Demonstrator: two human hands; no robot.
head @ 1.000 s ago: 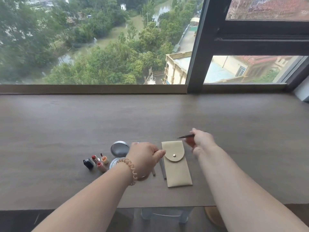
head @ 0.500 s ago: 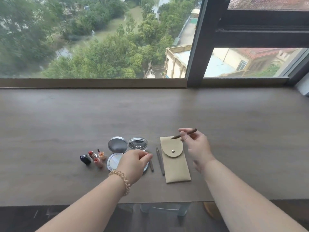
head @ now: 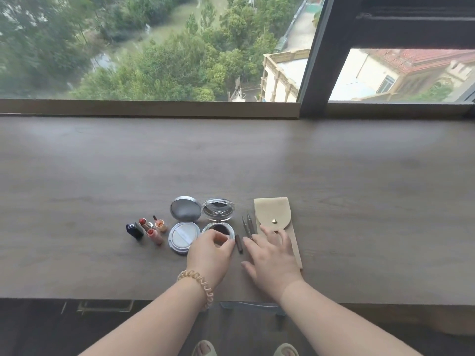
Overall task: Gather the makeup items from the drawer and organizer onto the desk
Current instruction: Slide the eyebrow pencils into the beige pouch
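By the counter's [head: 359, 214] front edge, the left grip [head: 209, 250] is curled, pinching the dark compact [head: 218, 229] by its rim, apparently to steady it. The right grip [head: 272, 253] is laid spread on the pouch [head: 275, 214]. Counted in one row: two open compacts, one pencil [head: 239, 243], two metal tools [head: 248, 223], four lip items [head: 154, 233].

We are gripping the open compact [head: 217, 228] with our left hand [head: 208, 252], resting our right hand [head: 272, 256] flat across the pouch [head: 272, 211]

Grey-brown wood-grain counter [head: 334, 176]; beige pouch [head: 272, 211] with brass snap; silver compact [head: 185, 208]; black lipstick cap [head: 134, 230]; peach coiled wristband [head: 201, 283].
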